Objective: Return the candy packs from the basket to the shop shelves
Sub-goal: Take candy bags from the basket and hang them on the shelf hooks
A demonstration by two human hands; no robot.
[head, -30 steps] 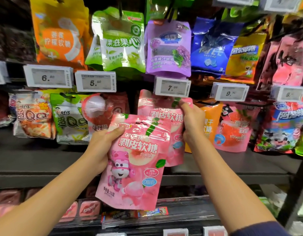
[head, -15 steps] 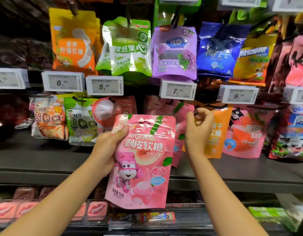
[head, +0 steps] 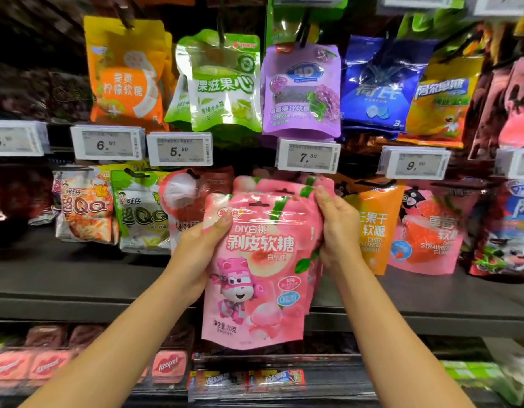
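While her left hand grips the pink peach candy pack upright before the shelf, her right hand clasps matching packs hanging just behind it under the 7.00 price tag.

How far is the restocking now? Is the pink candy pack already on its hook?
Not yet. The left hand holds the pink peach candy pack in front of the matching pink packs already hanging under the 7.00 price tag. The right hand grips its top right edge. Hooking it remains. The basket is out of view, so remaining packs are unknown.
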